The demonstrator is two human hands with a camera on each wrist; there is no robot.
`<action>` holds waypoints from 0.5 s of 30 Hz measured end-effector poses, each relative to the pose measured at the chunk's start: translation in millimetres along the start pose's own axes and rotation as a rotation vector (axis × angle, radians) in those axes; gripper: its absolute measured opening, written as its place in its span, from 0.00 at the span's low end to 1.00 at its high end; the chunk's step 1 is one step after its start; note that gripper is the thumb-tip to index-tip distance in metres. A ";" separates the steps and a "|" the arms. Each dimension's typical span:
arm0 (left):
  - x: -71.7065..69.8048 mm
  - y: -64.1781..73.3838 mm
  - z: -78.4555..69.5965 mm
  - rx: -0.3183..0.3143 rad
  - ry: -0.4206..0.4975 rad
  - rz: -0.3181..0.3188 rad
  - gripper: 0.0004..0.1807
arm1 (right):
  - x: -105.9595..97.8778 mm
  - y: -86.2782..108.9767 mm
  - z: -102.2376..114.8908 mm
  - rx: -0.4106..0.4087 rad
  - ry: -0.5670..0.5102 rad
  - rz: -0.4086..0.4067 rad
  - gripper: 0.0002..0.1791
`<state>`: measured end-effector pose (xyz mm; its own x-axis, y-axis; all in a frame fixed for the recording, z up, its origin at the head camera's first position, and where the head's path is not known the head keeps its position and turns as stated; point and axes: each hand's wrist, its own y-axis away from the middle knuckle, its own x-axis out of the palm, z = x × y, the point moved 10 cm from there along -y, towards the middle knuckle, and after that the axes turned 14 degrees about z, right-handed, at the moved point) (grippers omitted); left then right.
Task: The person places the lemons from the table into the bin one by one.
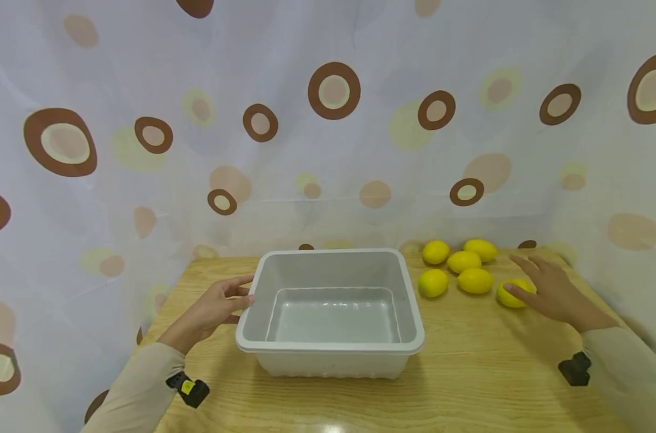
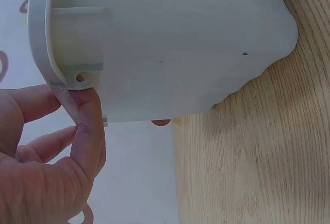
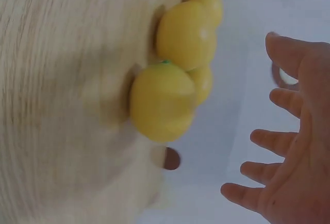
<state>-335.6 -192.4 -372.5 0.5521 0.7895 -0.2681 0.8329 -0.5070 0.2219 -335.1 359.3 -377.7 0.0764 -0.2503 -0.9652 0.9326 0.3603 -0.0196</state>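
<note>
A light grey plastic bin (image 1: 330, 347) stands on the wooden table. At its left side my left hand (image 1: 214, 310) pinches the rim, with the thumb on top and fingers below, as the left wrist view shows at the rim (image 2: 38, 38). To the right of the bin lie several yellow lemons (image 1: 475, 281). My right hand (image 1: 550, 291) hovers over the nearest lemon (image 1: 507, 297), partly covering it in the head view. In the right wrist view its fingers are spread and apart from that lemon (image 3: 162, 103).
The wooden table (image 1: 469, 373) extends in front of the bin and to both sides. Behind it hangs a white curtain (image 1: 284, 174) with brown and beige circles, close to the table's back edge. A black wrist device (image 1: 575, 368) sits on the right sleeve.
</note>
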 end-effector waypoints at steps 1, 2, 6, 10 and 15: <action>0.0 0.0 0.3 0.000 0.001 0.002 0.31 | 3.1 -2.2 -5.1 0.011 -0.013 0.007 0.38; 0.1 -0.1 0.6 0.000 0.002 0.004 0.32 | 7.0 -4.3 -10.6 0.027 -0.031 0.020 0.39; 1.0 -0.7 1.4 0.001 0.007 0.016 0.32 | 29.3 -10.5 -33.9 0.110 -0.167 0.099 0.43; 0.4 -0.5 2.6 0.000 0.009 0.017 0.32 | 51.0 -12.8 -47.9 0.172 -0.298 0.145 0.47; -0.3 -0.2 3.2 -0.009 0.008 0.003 0.32 | 70.4 -11.3 -55.2 0.190 -0.334 0.141 0.46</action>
<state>-335.8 -193.6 -375.5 0.5540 0.7910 -0.2597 0.8309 -0.5061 0.2311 -359.8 387.2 -459.8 0.2893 -0.4999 -0.8163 0.9510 0.2471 0.1857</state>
